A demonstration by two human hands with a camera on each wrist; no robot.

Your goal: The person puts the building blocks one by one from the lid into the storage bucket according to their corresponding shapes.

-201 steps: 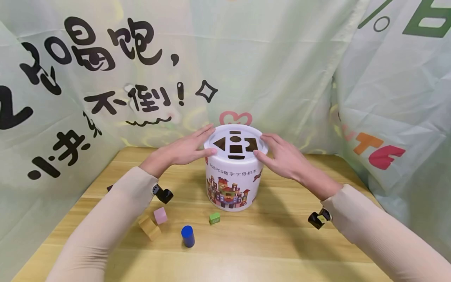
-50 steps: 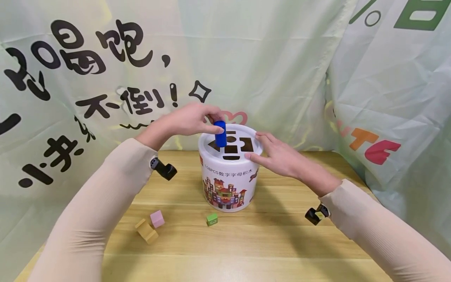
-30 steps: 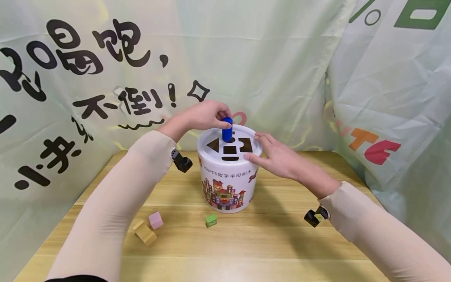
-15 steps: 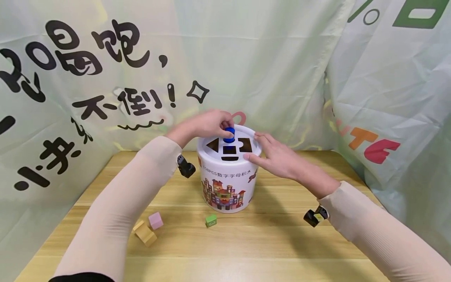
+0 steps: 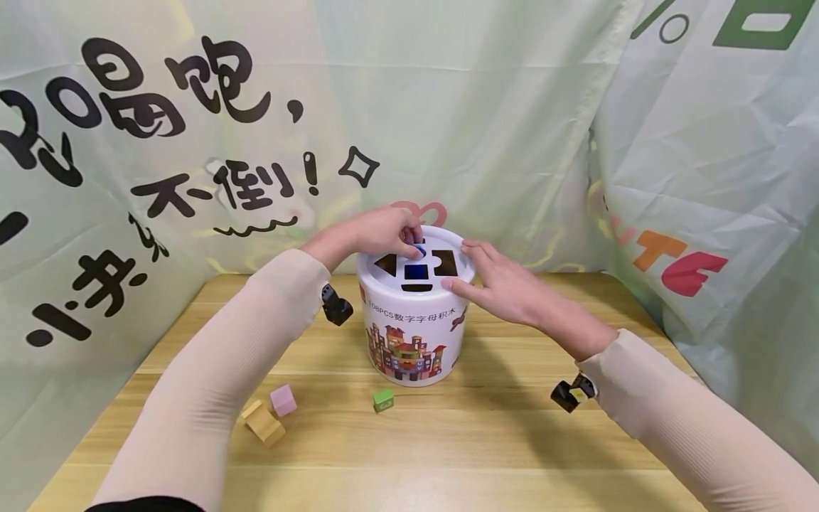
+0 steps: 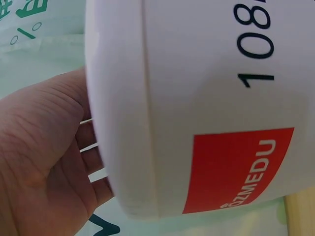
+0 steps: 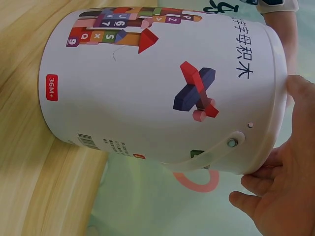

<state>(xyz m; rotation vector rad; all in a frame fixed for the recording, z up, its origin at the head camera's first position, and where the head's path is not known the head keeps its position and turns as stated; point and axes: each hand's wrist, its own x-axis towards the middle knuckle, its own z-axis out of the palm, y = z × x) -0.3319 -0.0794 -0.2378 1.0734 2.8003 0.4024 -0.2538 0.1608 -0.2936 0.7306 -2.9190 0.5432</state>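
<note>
While you looked down through the head camera, your left hand (image 5: 377,235) lay curled over the far left of the lid (image 5: 390,250) of the white bucket (image 5: 414,313), its fingertips (image 5: 409,245) on the top of the blue cylinder (image 5: 419,250), which had sunk into the round hole so that only its end showed; whether the fingers pinched it or merely pressed it I could not tell. Your right hand (image 5: 508,288) rested with straight fingers on the right edge of the lid, gripping nothing. The bucket stood upright at the middle of the wooden counter (image 5: 512,441), and in front of it lay a green cube (image 5: 383,400), a pink cube (image 5: 284,400) and a tan block (image 5: 264,423), the last two touching. In the left wrist view, your palm (image 6: 39,167) sat against the bucket's rim (image 6: 123,147), fingers out of sight over the top. In the right wrist view, your fingers (image 7: 280,187) lay flat along the lid's edge beside the bucket's handle (image 7: 206,158).
</note>
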